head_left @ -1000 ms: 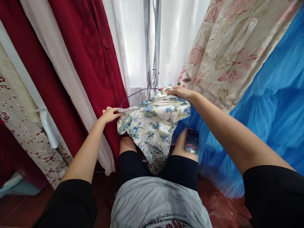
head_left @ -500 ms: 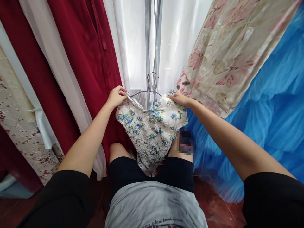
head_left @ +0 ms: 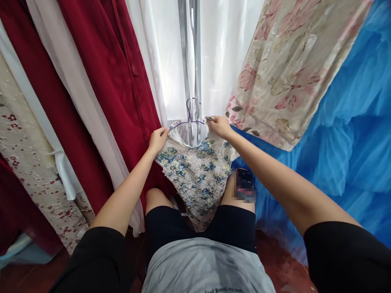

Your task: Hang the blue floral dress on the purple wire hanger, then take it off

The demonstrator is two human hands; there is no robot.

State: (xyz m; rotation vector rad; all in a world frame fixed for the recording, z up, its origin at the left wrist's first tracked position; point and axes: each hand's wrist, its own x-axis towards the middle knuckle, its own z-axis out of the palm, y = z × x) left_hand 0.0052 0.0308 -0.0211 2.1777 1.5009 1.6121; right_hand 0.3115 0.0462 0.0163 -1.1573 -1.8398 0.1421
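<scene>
A white blouse [head_left: 200, 173] with blue and yellow flowers hangs in front of me on a purple hanger [head_left: 183, 123]. Its lower end drapes down between my thighs. My left hand [head_left: 159, 139] is closed on the left shoulder of the blouse, by the neckline. At the opposite shoulder my right hand [head_left: 218, 125] pinches the fabric close to the hanger's end. The neckline sags open between both hands. Behind the blouse, the hanger's hook stands up against grey metal poles.
Red curtain-like cloth [head_left: 100, 81] hangs at the left, white cloth [head_left: 232, 49] behind the poles. On the right hang a beige floral cloth [head_left: 281, 73] and blue ruffled fabric [head_left: 330, 162]. A phone [head_left: 244, 179] rests on my right thigh. A grey-blue basin [head_left: 33, 254] sits at lower left.
Both hands have drawn closer together at the shoulders; the right one has shifted left and the left one right and down. The V-shaped neckline has become wider and rounder.
</scene>
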